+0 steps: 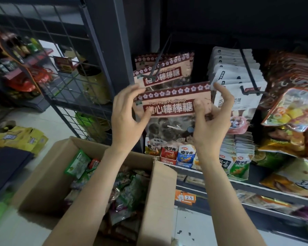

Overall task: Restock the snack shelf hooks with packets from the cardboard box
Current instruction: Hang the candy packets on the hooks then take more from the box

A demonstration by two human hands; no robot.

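Note:
A pink and dark-red lollipop packet (pixel 172 105) is held up in front of the shelf by both hands. My left hand (pixel 126 118) pinches its upper left corner; my right hand (pixel 212 119) grips its right edge. Just above and behind it, matching lollipop packets (pixel 165 71) hang on a dark hook (pixel 158 59) that juts out toward me. The held packet sits below the hook's tip. The open cardboard box (pixel 48 174) stands on the floor at the lower left, filled with several mixed snack packets (pixel 124 194).
White packets (pixel 236 71) hang on a neighbouring hook to the right, with orange and yellow packets (pixel 292 107) beyond. Small snack boxes (pixel 185 155) line the shelf below. A wire mesh panel (pixel 60 59) rises at left, with yellow bags (pixel 20 137) on the floor.

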